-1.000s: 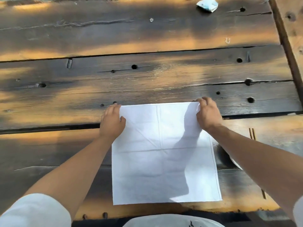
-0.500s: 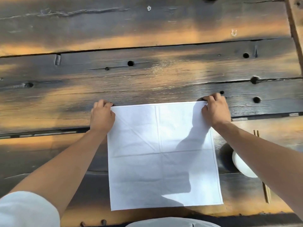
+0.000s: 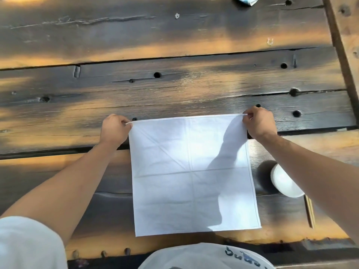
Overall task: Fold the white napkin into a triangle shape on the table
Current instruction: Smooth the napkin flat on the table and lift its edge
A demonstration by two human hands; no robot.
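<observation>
A person seated at a weathered plank table (image 3: 174, 98) holds a white napkin (image 3: 192, 177) by its two far corners, seen from a head-worn camera looking down. The napkin lies unfolded and square at lower centre of the frame, its near edge close to the table's front edge and its far edge drawn taut between the hands. Old crease lines cross the cloth: one vertical and one horizontal through the middle, and a diagonal running from the upper left corner toward the centre.

The left hand (image 3: 114, 131), at centre left, pinches the upper left corner between thumb and curled fingers, the corner pulled to a small point. The right hand (image 3: 259, 124), at centre right, pinches the upper right corner the same way, fingers curled over the hem. Both forearms reach in from the lower corners of the frame, and the right arm throws a dark shadow down the right half of the napkin.

A white bowl (image 3: 282, 182) sits just right of the napkin in the lower right, partly hidden under the right forearm, with a pair of wooden chopsticks (image 3: 309, 211) lying below it. A crumpled pale wrapper (image 3: 245, 0) shows at the top edge, right of centre. The dark, knot-holed boards carry patches of warm orange light. White sleeves (image 3: 29, 243) and a white shirt fill the bottom of the frame
</observation>
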